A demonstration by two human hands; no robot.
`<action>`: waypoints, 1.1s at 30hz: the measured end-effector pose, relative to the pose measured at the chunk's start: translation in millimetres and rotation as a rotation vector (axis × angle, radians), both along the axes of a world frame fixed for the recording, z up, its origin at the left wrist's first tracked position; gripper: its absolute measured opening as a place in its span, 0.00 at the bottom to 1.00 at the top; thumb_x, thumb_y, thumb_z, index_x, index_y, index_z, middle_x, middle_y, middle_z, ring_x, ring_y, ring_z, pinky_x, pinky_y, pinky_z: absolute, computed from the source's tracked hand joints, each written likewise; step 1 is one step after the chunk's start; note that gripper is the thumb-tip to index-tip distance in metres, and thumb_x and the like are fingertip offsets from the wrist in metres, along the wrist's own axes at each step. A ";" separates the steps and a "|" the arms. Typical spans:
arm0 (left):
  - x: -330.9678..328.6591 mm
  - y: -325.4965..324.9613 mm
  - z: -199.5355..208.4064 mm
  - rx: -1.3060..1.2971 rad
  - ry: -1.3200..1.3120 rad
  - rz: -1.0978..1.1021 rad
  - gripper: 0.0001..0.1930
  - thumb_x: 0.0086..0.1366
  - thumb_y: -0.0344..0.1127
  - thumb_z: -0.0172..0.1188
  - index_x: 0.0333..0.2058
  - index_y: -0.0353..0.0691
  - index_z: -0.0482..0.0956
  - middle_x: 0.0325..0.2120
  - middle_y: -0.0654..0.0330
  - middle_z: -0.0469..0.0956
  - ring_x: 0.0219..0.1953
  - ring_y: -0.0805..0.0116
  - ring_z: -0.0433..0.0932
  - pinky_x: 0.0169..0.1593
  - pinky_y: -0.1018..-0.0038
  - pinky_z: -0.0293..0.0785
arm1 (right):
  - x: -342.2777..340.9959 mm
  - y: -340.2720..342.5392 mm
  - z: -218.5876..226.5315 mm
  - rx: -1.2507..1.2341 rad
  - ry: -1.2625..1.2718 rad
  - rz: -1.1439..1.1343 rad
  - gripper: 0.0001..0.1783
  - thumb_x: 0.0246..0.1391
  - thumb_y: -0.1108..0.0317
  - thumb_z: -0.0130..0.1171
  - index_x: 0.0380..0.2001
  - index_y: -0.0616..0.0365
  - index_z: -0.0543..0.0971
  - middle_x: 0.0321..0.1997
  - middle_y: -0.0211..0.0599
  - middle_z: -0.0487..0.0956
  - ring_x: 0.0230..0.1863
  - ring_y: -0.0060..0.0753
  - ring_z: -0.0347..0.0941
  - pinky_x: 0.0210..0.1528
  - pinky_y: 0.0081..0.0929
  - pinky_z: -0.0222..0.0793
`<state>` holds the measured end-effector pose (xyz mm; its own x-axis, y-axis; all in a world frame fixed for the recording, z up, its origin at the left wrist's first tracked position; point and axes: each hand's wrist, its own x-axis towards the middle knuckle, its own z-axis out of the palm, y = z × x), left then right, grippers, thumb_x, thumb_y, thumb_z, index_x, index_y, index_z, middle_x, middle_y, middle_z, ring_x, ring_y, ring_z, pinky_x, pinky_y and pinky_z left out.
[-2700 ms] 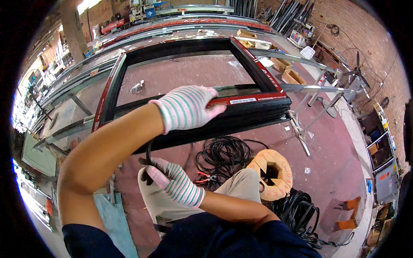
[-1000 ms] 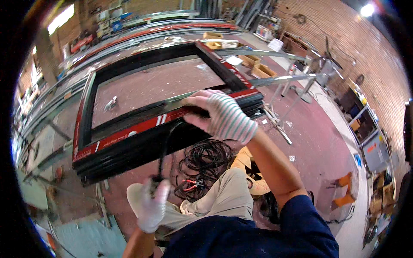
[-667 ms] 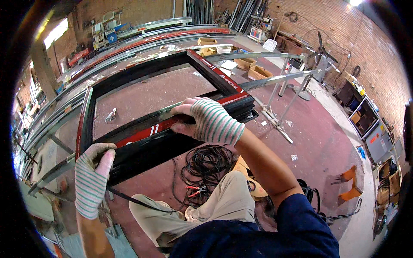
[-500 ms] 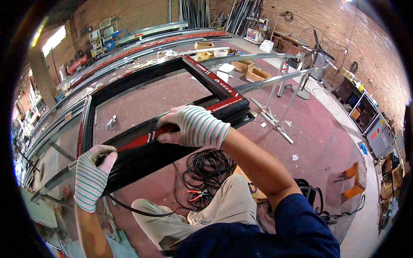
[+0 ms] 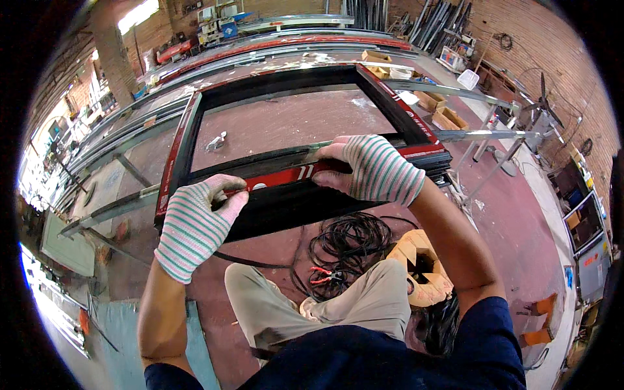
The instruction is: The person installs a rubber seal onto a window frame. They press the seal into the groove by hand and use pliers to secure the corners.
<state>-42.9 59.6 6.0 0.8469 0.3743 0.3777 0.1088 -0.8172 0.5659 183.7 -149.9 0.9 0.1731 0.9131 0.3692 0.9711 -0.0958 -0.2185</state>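
A black rectangular window frame (image 5: 272, 212) with red film along its faces lies raised on metal rails before me. My left hand (image 5: 198, 218), in a white glove with green stripes, pinches the near rail left of its middle, thumb and fingers closed. Farther right on the same rail, my right hand (image 5: 374, 168), gloved alike, is closed over it, thumb on the near side and fingers over the top. Whether a thin strip lies under the fingertips is hidden. A black strip (image 5: 253, 262) runs below the frame toward a tangled black coil (image 5: 338, 244) on the floor.
Red-handled pliers (image 5: 327, 275) lie by the coil, between my knees. A tan cardboard ring (image 5: 424, 250) sits at my right knee. Metal support rails (image 5: 484, 135) extend right, near cardboard boxes (image 5: 448, 119) and a standing fan (image 5: 543, 107). Long profiles (image 5: 292, 42) are stacked behind.
My view has swung left, so the frame and both hands appear farther right and higher. The cardboard ring shows more fully. Both hands keep about the same places on the near rail.
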 end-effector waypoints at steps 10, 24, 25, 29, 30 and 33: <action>5.2 -3.1 1.6 0.031 0.061 0.048 0.14 0.62 0.39 0.67 0.44 0.38 0.86 0.29 0.56 0.85 0.29 0.74 0.80 0.36 0.76 0.76 | -16.5 21.6 22.5 -0.266 -0.064 -0.046 0.21 0.59 0.51 0.61 0.45 0.57 0.82 0.39 0.47 0.82 0.42 0.53 0.80 0.46 0.40 0.76; 12.4 -4.1 7.0 0.224 0.158 0.059 0.22 0.60 0.49 0.70 0.49 0.43 0.84 0.31 0.49 0.85 0.34 0.56 0.85 0.41 0.67 0.79 | -23.8 43.6 23.5 -0.279 -0.186 0.030 0.25 0.63 0.45 0.54 0.43 0.57 0.81 0.36 0.53 0.82 0.40 0.58 0.80 0.43 0.48 0.76; 11.9 -2.2 6.4 0.280 0.154 0.083 0.23 0.60 0.50 0.69 0.49 0.43 0.84 0.31 0.49 0.85 0.34 0.56 0.85 0.41 0.67 0.79 | -20.4 43.7 20.2 -0.237 -0.173 0.050 0.25 0.63 0.45 0.54 0.43 0.57 0.81 0.37 0.53 0.82 0.40 0.58 0.80 0.44 0.48 0.76; 10.9 -2.4 4.1 0.402 0.193 0.149 0.27 0.60 0.60 0.65 0.49 0.46 0.84 0.32 0.49 0.85 0.36 0.53 0.85 0.42 0.64 0.79 | -6.2 26.9 8.8 -0.116 -0.117 0.097 0.21 0.62 0.48 0.56 0.44 0.54 0.82 0.39 0.51 0.83 0.43 0.57 0.80 0.46 0.47 0.75; 11.7 -6.2 4.9 0.430 0.242 0.183 0.28 0.60 0.62 0.64 0.49 0.46 0.84 0.33 0.49 0.85 0.36 0.52 0.85 0.43 0.64 0.79 | -0.9 23.3 3.0 -0.104 -0.122 0.096 0.21 0.62 0.48 0.56 0.43 0.54 0.82 0.40 0.51 0.83 0.44 0.56 0.80 0.46 0.47 0.75; 16.8 -3.3 -3.6 0.517 0.219 0.186 0.31 0.60 0.65 0.62 0.49 0.43 0.84 0.33 0.44 0.84 0.37 0.49 0.85 0.43 0.62 0.79 | 2.4 22.3 -7.0 -0.077 -0.208 0.080 0.19 0.63 0.51 0.56 0.47 0.52 0.79 0.38 0.49 0.80 0.43 0.58 0.78 0.45 0.47 0.74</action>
<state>-26.1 56.3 2.4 0.8635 0.3380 0.3744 0.3460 -0.9370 0.0479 186.1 -127.6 -6.1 0.0269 0.9475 0.3185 0.9996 -0.0256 -0.0080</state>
